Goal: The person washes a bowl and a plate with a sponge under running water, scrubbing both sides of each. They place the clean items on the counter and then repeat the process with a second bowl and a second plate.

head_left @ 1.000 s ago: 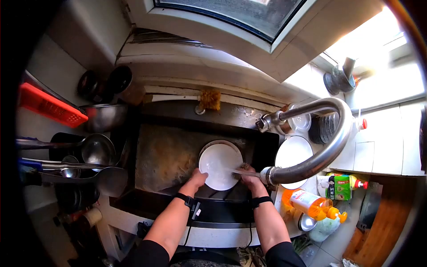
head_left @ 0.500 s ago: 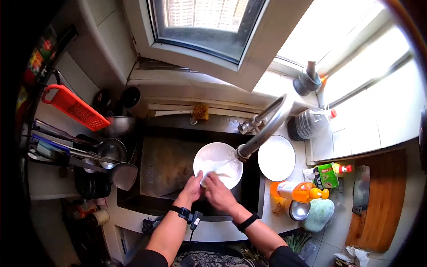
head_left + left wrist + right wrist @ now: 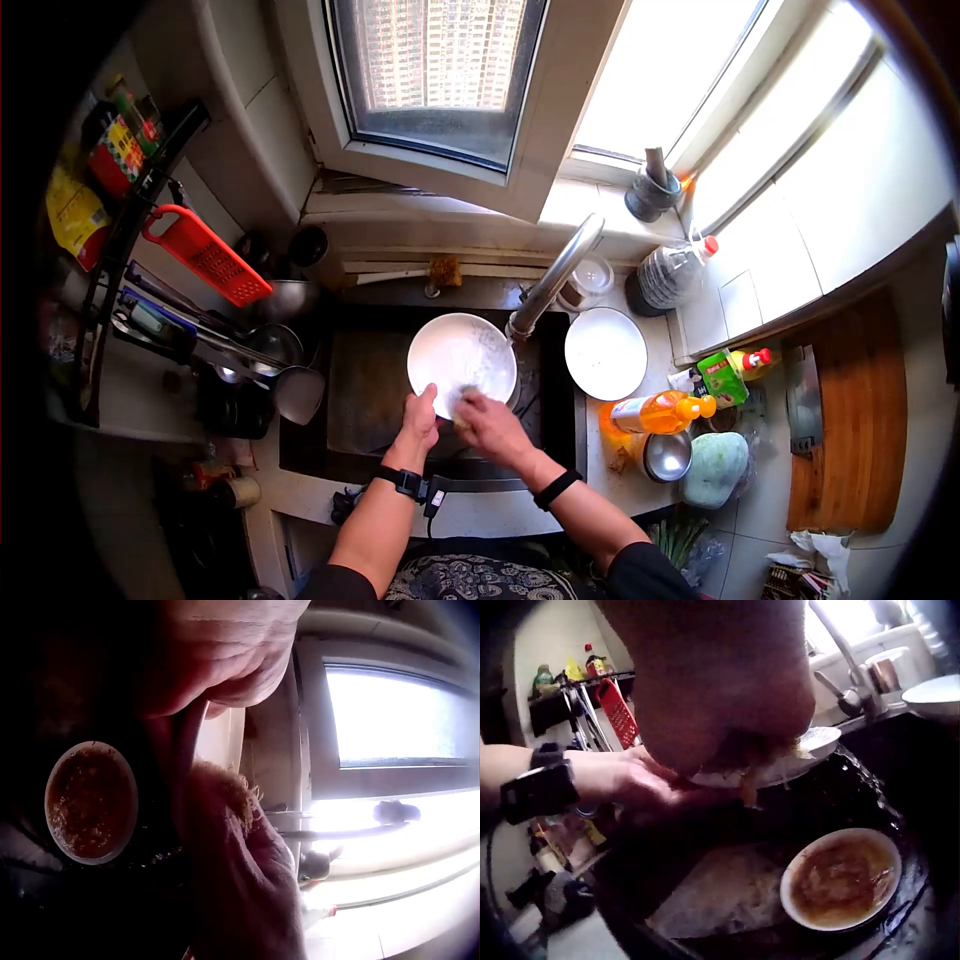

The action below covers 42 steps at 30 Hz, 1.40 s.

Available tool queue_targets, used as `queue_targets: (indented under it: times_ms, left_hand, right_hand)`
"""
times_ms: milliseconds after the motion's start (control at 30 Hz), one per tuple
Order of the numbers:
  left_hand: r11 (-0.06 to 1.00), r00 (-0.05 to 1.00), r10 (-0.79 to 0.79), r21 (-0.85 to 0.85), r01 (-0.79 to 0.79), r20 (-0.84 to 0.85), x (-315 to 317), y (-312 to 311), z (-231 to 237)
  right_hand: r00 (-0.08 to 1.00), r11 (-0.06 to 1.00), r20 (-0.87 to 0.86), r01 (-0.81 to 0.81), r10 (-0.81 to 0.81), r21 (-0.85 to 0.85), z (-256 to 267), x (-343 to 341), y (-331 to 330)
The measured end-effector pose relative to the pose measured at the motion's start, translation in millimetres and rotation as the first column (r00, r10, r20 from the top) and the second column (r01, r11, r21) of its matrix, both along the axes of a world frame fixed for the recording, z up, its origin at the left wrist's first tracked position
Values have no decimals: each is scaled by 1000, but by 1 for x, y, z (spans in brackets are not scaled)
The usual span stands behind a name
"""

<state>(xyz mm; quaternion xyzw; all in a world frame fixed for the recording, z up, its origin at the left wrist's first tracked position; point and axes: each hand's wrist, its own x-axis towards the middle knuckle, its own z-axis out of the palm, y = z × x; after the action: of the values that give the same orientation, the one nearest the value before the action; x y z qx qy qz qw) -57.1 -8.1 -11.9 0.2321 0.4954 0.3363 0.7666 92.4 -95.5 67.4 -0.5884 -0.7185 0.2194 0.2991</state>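
Observation:
Over the sink (image 3: 365,450), my left hand (image 3: 420,418) holds a white plate (image 3: 450,345) at its near rim, thumb on the upper face. My right hand (image 3: 490,425) grips a tan, stringy scrubber (image 3: 225,780) against the plate's near part. The palm hides most of the scrubber; loose strands hang below it in the right wrist view. Water runs off the plate's far side in that view. Lower in the sink stands a white bowl (image 3: 844,881) with brownish liquid in it.
The faucet (image 3: 555,280) arches over the plate's right side. Another white plate (image 3: 605,352) lies on the right counter, beside an orange soap bottle (image 3: 660,410) and a metal bowl (image 3: 668,456). Ladles and a red basket (image 3: 210,255) hang at left. A brush (image 3: 440,272) lies behind the sink.
My right hand has come from the plate's right side onto its near part with the scrubber. The plate has been lifted toward the faucet. The head view has shifted.

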Motion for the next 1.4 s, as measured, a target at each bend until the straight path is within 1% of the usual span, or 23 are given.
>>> queue_targets:
  times_ms: [67, 100, 200, 233, 333, 367, 433, 467, 567, 633, 700, 767, 800, 833, 900, 967, 1033, 1100, 1133, 1167, 1233, 1333, 1400]
  left_hand:
    - [997, 997, -39, -62, 35, -71, -6, 4, 17]
    - [993, 995, -98, -75, 95, -30, -13, 6, 21]
    - [953, 956, -279, -96, 287, 88, -38, 17, 31]
    - [965, 965, -206, -131, 228, 161, -38, 17, 33]
    - [968, 919, -13, -224, 110, 394, -25, 8, 48]
    - [986, 947, 50, -168, 4, 319, -14, -6, 55]
    - [990, 977, 8, -141, 23, 215, -7, -30, 38]
    - [985, 967, 75, -167, -35, 242, -9, -32, 33]
    - [994, 964, 56, -106, -29, 259, -29, -17, 36]
    - [990, 940, 35, -142, 14, 340, -24, -10, 45]
    - [982, 911, 16, -179, 64, 412, -24, -10, 53]
    - [991, 917, 77, -130, -27, 392, -3, -33, 66]
    - [985, 886, 37, -165, 45, 462, -5, -32, 62]
    - [974, 849, 2, -194, 119, 528, -7, -29, 59]
    - [993, 929, -24, -99, 65, 370, -14, -21, 69]
    - [978, 871, -127, -89, 191, 475, -36, -6, 65]
    - [990, 899, -61, -89, 110, 433, -24, -16, 87]
    - [997, 888, 76, -26, -72, 454, -4, -30, 53]
    - [991, 892, 42, -134, 22, 451, -2, -37, 58]
    - [966, 805, 4, -210, 150, 593, -11, -29, 20]
    - [995, 926, -11, -91, 49, 377, -6, -26, 64]
    - [982, 902, -101, -103, 158, 420, -30, -9, 75]
    - [996, 912, -17, -71, 50, 410, -18, -16, 62]
  right_hand:
    - [992, 993, 58, -112, 110, 28, 10, 3, -7]
    - [942, 987, 305, -156, 139, 31, -15, 17, -10]
    - [885, 993, 460, -109, 71, 55, -1, 55, -9]
    - [870, 988, 488, -130, 70, 89, 4, 56, -7]
    - [917, 981, 391, -137, 72, 141, 1, 29, -6]
    - [947, 987, 315, -111, 68, 120, 4, 13, -8]
    - [979, 974, 203, -67, 23, 214, 12, -17, -4]
    - [981, 976, 190, -69, 30, 205, 3, -23, -7]
    - [938, 973, 330, -167, 107, 157, 9, 9, -21]
    - [921, 978, 387, -116, 39, 176, 15, 30, -22]
    - [922, 988, 385, -98, 45, 120, 21, 22, -16]
    - [978, 982, 205, -73, 36, 175, 15, -2, -9]
    - [971, 961, 239, -77, 12, 266, 30, -18, -7]
    - [965, 981, 259, -83, 36, 173, 28, -22, -10]
    - [944, 973, 314, -159, 100, 168, 26, -1, -19]
    - [917, 968, 397, -117, 20, 221, 24, 28, -23]
    - [917, 967, 399, -85, -18, 239, 26, 29, -19]
    - [957, 985, 289, -49, -1, 166, 32, 6, -13]
    - [967, 961, 252, -49, -22, 271, 20, -10, -10]
    - [970, 961, 243, -87, 21, 262, 21, -20, -9]
    - [955, 967, 290, -127, 60, 220, 23, -10, -19]
    - [903, 978, 428, -70, -22, 198, 23, 32, -29]
    - [934, 983, 357, -43, -24, 179, 22, 28, -24]
